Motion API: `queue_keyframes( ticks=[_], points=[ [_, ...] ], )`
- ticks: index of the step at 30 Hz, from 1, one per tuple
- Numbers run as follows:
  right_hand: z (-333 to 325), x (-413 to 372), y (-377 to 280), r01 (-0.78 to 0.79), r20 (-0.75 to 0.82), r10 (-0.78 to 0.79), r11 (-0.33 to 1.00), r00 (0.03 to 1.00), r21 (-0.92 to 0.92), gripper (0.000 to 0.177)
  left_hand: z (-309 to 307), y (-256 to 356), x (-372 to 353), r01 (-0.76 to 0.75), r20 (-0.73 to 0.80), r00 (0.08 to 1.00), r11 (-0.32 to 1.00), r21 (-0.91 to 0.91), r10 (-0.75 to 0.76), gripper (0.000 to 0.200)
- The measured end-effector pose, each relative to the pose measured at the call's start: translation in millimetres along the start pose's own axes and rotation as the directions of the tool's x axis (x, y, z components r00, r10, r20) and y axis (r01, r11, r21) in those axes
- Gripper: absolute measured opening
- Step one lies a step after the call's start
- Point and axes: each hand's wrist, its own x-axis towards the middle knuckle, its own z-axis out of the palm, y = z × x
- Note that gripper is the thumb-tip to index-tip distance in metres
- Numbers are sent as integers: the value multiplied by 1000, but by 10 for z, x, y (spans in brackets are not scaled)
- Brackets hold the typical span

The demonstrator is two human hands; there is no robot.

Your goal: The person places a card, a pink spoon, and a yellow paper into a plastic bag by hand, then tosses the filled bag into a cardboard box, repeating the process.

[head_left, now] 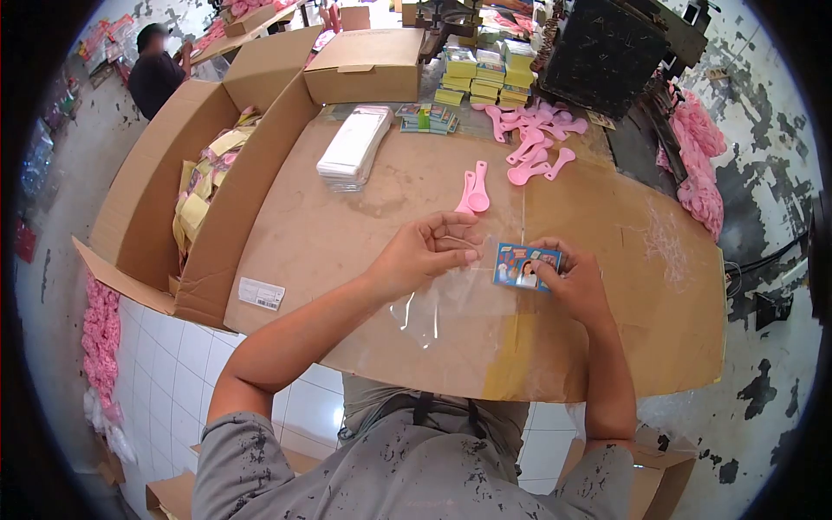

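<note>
**A:** Two hands meet over the brown cardboard-covered bench [329,234]. What has the left hand [426,253] got?

**B:** Its fingers are curled in, pinching the top edge of a thin clear plastic bag [429,314]. The bag trails toward the bench's near edge. Its outline is hard to trace against the brown.

**A:** And the right hand [572,279]?

**B:** It is closed on a small blue printed card [523,265], with the thumb at the card's right end. The card sits at the bag's mouth, between the two hands. Whether any of it is already inside, I cannot tell. Its print is too small to read.

**A:** What lies beyond?

**B:** A pair of pink plastic spoons [474,192] lies just past the left hand. A heap of pink spoons [533,139] lies farther back, beside a dark machine [607,52] that the frame cuts off. A stack of flat clear sleeves [355,147] lies back-left.

**A:** And on the left?

**B:** An open brown cardboard box [143,191] holds yellow packets [198,204], partly hidden by its flap. A person in a dark top [156,74] stands far off.
</note>
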Motion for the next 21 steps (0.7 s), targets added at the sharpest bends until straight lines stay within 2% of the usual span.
queue_keyframes(
  ticks=[2,5,8,11,14,17,20,21],
  points=[
    [-19,-5,-13,19,-72,-22,999,997,-47,23,20,46,-9,-44,-16,999,999,-20,44,55],
    [-20,-16,17,-7,-66,8,1000,998,20,25,51,81,-42,-51,-40,998,998,-24,50,55],
    [100,-23,-102,197,-171,-150,932,974,305,28,71,39,-52,-47,-24,999,999,-26,46,55],
    [123,-41,-112,218,-186,-168,930,968,296,31,69,-31,-37,-73,-14,997,997,-21,73,54],
    [152,-91,-161,211,-131,-188,959,973,189,30,70,-45,-36,-90,-4,996,996,2,90,54],
    [89,-106,-90,239,-49,-241,970,969,-31,30,109,-62,-38,-90,25,996,995,45,89,54],
    [144,-91,-103,258,-197,-215,939,956,226,29,146,-19,-65,-77,31,997,995,60,76,55],
    [146,-94,-114,255,-197,-213,943,957,214,29,156,-13,-70,-71,31,997,996,59,70,56]
  ],
)
